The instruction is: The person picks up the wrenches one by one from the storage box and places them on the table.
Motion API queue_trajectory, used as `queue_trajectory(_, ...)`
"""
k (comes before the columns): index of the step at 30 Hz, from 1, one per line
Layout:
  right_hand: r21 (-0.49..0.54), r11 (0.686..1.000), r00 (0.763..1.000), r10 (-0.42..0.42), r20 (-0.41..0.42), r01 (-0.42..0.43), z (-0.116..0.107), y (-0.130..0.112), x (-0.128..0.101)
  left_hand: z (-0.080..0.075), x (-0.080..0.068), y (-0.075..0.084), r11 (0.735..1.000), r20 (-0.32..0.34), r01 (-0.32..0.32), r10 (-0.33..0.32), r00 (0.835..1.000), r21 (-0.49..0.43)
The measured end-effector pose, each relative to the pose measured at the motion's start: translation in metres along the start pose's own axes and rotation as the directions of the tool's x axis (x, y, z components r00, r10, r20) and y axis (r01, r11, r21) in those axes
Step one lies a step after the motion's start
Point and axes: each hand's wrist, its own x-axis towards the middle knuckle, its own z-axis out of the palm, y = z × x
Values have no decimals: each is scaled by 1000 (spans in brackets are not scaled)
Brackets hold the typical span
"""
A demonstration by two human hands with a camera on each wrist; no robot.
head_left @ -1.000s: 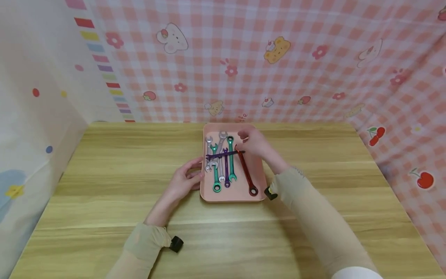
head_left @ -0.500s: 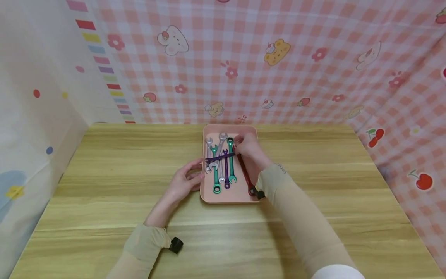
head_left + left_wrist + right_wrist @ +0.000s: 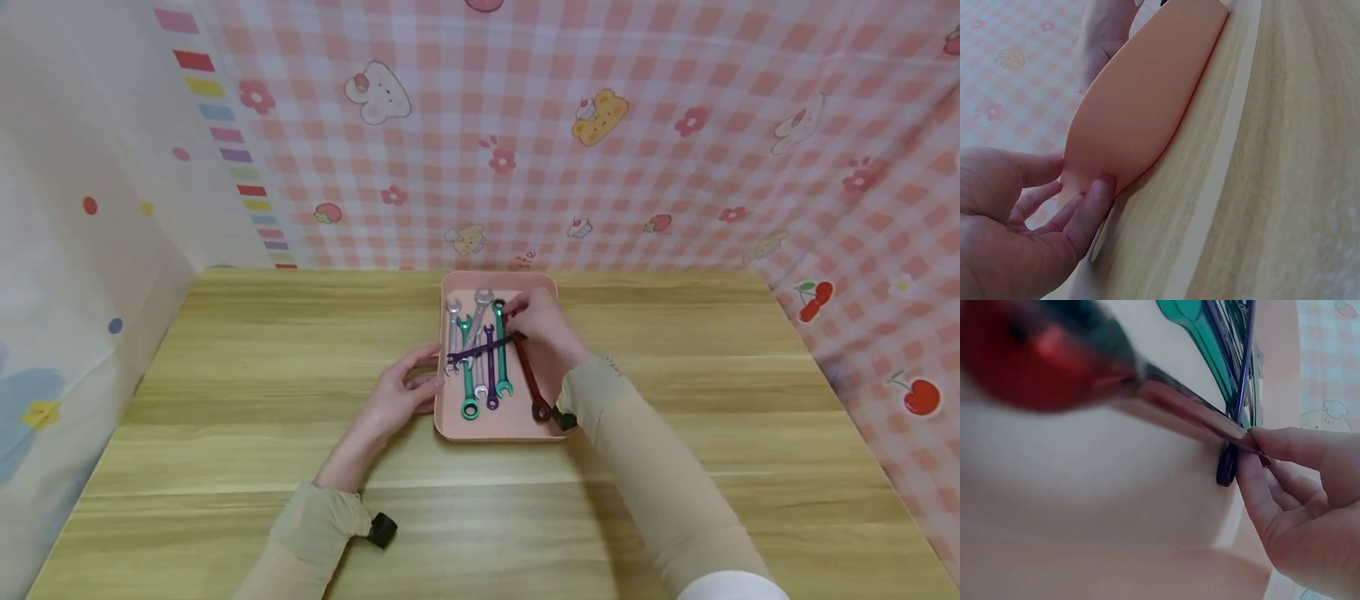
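In the head view, a pink tray (image 3: 517,427) holds several combination wrenches. My right hand (image 3: 542,321) is at the tray's far right part; its thumb and forefinger pinch the far end of a red wrench (image 3: 531,379), plain in the right wrist view. A dark purple wrench (image 3: 474,351) lies slantwise across the others, and its right end (image 3: 1227,465) sits beside my right fingertips. Under it lie green (image 3: 502,358), silver (image 3: 453,321) and another purple wrench (image 3: 491,375). My left hand (image 3: 1029,225) touches the tray's left outer wall with thumb and fingertips, the fingers only loosely bent.
The tray stands on a wood-grain table (image 3: 300,333) near its back edge. Behind rises a pink checked cloth (image 3: 480,125) with printed figures, and a pale cloth (image 3: 82,292) hangs at the left.
My right hand has moved a little left and nearer, taking the red wrench's far end between its fingers. The slanting purple wrench's left end has shifted towards me. The left hand stays in place.
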Motion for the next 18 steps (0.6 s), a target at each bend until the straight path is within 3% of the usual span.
queue_trajectory(7,177,983,997,34,67,-46,-12,2,0,1,1,-1,1000,4,-4,4,1000,-3)
queue_trajectory(14,241,971,999,-19,38,9,-20,1,-1,0,1,-1,1000,-5,4,-4,1000,1)
queue_trajectory(18,346,938,998,0,64,-22,-29,-2,-4,0,1,-1,1000,-8,7,-7,1000,1)
